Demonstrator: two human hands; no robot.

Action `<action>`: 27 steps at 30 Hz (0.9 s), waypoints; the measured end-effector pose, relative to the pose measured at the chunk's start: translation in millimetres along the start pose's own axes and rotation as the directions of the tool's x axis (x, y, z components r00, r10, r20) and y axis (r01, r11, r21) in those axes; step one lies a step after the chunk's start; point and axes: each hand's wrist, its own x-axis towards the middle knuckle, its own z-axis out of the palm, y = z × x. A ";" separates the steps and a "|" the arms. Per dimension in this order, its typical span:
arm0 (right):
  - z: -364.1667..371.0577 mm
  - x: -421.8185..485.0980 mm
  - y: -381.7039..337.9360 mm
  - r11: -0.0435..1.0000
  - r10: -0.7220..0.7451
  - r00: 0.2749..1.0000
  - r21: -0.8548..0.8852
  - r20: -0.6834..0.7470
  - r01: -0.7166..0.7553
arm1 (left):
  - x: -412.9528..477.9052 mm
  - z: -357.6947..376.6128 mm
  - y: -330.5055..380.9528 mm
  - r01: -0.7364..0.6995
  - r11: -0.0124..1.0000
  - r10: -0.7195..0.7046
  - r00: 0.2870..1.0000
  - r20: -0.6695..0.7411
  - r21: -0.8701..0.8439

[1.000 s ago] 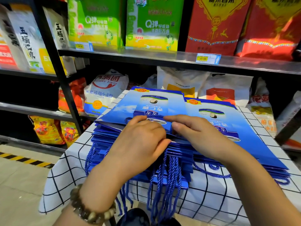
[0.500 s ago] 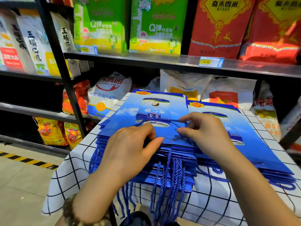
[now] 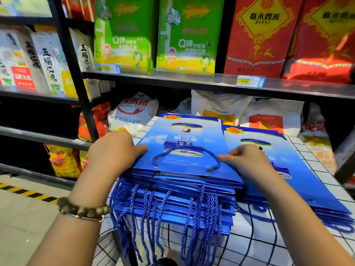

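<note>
Two stacks of flat blue paper bags lie on a table with a white grid cloth [image 3: 249,246]. The left stack [image 3: 172,198] has several blue rope handles [image 3: 153,217] hanging over the near edge. Its top bag [image 3: 192,167] has a rope handle [image 3: 184,147] lying on its printed face. My left hand [image 3: 111,152] grips this bag's left edge, thumb on top. My right hand [image 3: 247,160] pinches its right edge and rests on the right stack [image 3: 307,189]. The fingertips under the bag are hidden.
Behind the table stands a dark metal shelf [image 3: 172,77] with green boxes [image 3: 188,35] and red bags [image 3: 259,35] above, white flour sacks [image 3: 132,114] below. A black upright post [image 3: 76,83] is at left. Yellow-black tape [image 3: 28,192] marks the tiled floor.
Both hands have moved apart from the middle of the top bag to its left and right edges. The rope handle they were folding now lies on the bag's face.
</note>
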 end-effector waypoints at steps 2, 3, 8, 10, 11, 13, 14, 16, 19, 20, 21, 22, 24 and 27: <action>1.8 1.7 1.3 1.000 -0.015 1.000 0.005 -0.024 0.015 | -2.5 1.4 3.5 -0.013 1.000 0.014 1.000 -0.003 0.026; 2.5 2.9 2.5 1.000 -0.016 0.999 0.010 -0.048 0.016 | -3.7 1.6 5.3 -0.024 0.999 0.024 1.000 -0.001 0.042; 0.6 2.1 8.6 0.997 -0.075 0.989 0.019 -0.126 0.078 | -8.8 0.4 11.4 -0.089 0.996 0.089 0.996 -0.009 -0.024; -7.2 -0.5 13.0 0.994 -0.108 0.983 -0.015 -0.149 0.107 | -14.5 -2.2 15.5 -0.117 0.989 0.114 0.993 -0.036 -0.094; -13.3 -1.8 16.2 0.993 -0.117 0.979 -0.022 -0.165 0.115 | -17.9 -4.9 19.7 -0.136 0.980 0.131 0.990 -0.047 -0.143; -30.1 -2.0 25.3 0.993 -0.118 0.974 -0.026 -0.193 0.115 | -25.0 -11.9 33.2 -0.177 0.952 0.168 0.984 -0.060 -0.249; -40.6 -1.9 30.6 0.993 -0.115 0.972 -0.036 -0.206 0.110 | -28.2 -15.1 43.0 -0.198 0.939 0.188 0.980 -0.059 -0.282; -64.7 -1.6 42.3 0.992 -0.113 0.967 -0.089 -0.228 0.095 | -34.5 -18.2 68.2 -0.247 0.920 0.246 0.968 -0.042 -0.304; -100.9 -2.5 59.7 0.984 -0.099 0.952 -0.169 -0.291 0.051 | -41.1 -16.7 112.8 -0.326 0.895 0.350 0.936 0.027 -0.304; -111.2 -2.3 66.7 0.982 -0.080 0.946 -0.190 -0.314 0.020 | -42.3 -14.7 127.1 -0.346 0.891 0.374 0.926 0.044 -0.295; -119.7 -1.9 74.3 0.977 -0.063 0.942 -0.213 -0.331 -0.009 | -43.1 -12.4 140.6 -0.370 0.888 0.399 0.915 0.058 -0.274; -126.6 -0.6 82.8 0.970 -0.040 0.938 -0.238 -0.343 -0.046 | -43.7 -9.3 153.4 -0.399 0.883 0.427 0.902 0.069 -0.248; -135.8 0.7 99.6 0.955 0.012 0.926 -0.271 -0.376 -0.122 | -45.0 -1.7 176.1 -0.458 0.868 0.481 0.871 0.098 -0.192; -136.3 2.3 121.0 0.931 0.087 0.913 -0.294 -0.397 -0.216 | -46.4 10.8 200.1 -0.515 0.853 0.521 0.830 0.197 -0.087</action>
